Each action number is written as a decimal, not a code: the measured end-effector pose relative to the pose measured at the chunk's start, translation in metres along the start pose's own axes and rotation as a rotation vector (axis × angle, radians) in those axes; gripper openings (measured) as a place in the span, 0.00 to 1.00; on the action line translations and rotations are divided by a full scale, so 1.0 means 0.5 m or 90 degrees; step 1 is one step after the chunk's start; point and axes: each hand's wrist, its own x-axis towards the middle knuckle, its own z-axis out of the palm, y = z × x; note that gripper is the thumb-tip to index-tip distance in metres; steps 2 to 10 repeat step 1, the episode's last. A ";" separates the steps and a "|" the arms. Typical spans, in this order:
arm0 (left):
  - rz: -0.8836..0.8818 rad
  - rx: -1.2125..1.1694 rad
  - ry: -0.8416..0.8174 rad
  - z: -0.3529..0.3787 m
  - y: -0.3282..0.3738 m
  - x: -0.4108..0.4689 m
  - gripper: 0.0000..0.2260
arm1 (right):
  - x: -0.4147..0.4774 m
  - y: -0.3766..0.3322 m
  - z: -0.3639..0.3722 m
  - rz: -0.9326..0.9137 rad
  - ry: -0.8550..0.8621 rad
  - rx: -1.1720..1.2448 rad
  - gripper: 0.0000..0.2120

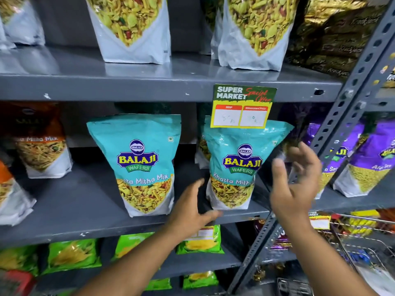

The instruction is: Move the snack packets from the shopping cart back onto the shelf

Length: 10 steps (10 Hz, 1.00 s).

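Two teal Balaji Khatta Mitha Mix packets stand upright on the grey middle shelf [85, 210]: one at centre [139, 163] and one to its right [237, 165]. My left hand [192, 208] hovers at the shelf edge just left of the right packet's base, fingers apart, holding nothing. My right hand [295, 182] is open beside that packet's right edge, fingers spread and blurred; I cannot tell if it touches the packet. A wire shopping cart [363, 248] shows at the lower right with packets inside.
A special-offer price tag [242, 107] hangs from the upper shelf lip over the right packet. Orange packets [40, 146] stand at left, purple packets [367, 159] at right behind a slotted grey upright [333, 116]. Green packets [70, 255] fill the shelf below.
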 end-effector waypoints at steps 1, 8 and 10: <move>0.249 0.160 0.121 -0.095 0.034 -0.066 0.29 | 0.001 -0.087 -0.023 -0.056 0.056 0.015 0.19; 0.249 0.160 0.121 -0.095 0.034 -0.066 0.29 | 0.001 -0.087 -0.023 -0.056 0.056 0.015 0.19; 0.249 0.160 0.121 -0.095 0.034 -0.066 0.29 | 0.001 -0.087 -0.023 -0.056 0.056 0.015 0.19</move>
